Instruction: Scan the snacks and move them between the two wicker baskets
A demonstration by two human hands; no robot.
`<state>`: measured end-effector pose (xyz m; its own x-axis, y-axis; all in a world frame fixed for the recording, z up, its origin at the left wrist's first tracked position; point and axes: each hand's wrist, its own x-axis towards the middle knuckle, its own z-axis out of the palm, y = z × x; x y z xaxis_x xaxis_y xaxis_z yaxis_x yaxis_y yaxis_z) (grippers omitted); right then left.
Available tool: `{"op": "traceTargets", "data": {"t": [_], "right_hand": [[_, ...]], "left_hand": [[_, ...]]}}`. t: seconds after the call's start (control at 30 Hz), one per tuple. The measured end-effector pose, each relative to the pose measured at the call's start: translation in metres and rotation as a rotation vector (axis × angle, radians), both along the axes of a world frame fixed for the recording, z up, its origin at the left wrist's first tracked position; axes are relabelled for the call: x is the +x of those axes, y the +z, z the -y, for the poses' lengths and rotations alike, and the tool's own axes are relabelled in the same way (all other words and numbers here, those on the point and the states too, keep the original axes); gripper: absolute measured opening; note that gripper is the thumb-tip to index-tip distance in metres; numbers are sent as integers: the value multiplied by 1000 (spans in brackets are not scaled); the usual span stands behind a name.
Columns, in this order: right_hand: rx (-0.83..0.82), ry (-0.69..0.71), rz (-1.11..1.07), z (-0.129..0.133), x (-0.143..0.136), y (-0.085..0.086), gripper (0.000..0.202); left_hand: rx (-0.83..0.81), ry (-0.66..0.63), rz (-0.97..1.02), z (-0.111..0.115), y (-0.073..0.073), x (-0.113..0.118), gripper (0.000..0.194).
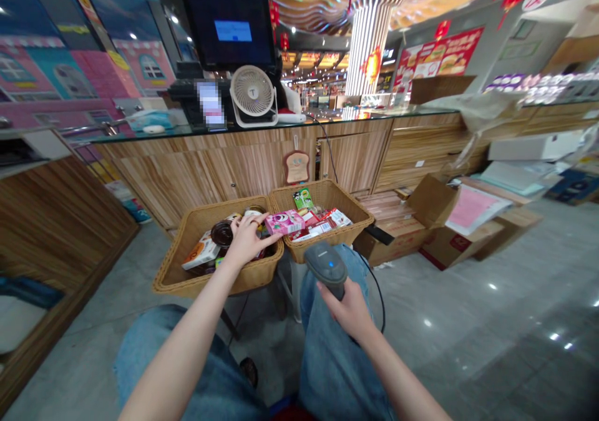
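We sit low with our knees in blue jeans [327, 346] up in front of us, so both baskets are easy to reach. Our left hand [246, 240] is out over the left woven straw basket [178, 265], and its grip is partly closed, with the fingers wrapped on a small pink box with a cartoon face [284, 222]. The pink box sits up in the air right between the two baskets, above their touching rims, turned so one flat side faces back at us, which we think makes it easy for the scanner to read. Our right hand [349, 309] has its grip shut tight around the handle of a dark grey hand scanner with a little blue light [326, 265]. The scanner rests near our right knee and its head points up and forward at the pink box, just a little way below it. A black cord [378, 290] hangs from it, curling off to the side. The left basket holds round tins and a white packet [201, 252]. The right woven straw basket [349, 231] holds flat red and white packets and a green one [302, 198]. Behind them stands a long wooden counter [262, 159] with a white fan [253, 93] and a dark screen [229, 28] on top.
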<state>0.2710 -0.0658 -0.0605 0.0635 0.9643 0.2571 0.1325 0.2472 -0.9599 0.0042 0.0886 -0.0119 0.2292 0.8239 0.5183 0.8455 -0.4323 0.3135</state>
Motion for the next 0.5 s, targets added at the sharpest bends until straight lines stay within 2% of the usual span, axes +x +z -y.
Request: {"op": "traceTargets", "data": {"t": [0.07,0.2,0.33,0.5], "right_hand": [[44,-20,57,1,-1,0,29],[-35,6,13,1,-1,0,42],[-48,24,-2,2,0,-1,52],[-48,31,-20,2,-1,-1,52]], "left_hand": [[-42,30,29,1,2,0,63],[-114,35,59,3,3,-2,62],[-115,26,78,2,2,-3,64],[-100,16,90,0,-1,-4,61]]}}
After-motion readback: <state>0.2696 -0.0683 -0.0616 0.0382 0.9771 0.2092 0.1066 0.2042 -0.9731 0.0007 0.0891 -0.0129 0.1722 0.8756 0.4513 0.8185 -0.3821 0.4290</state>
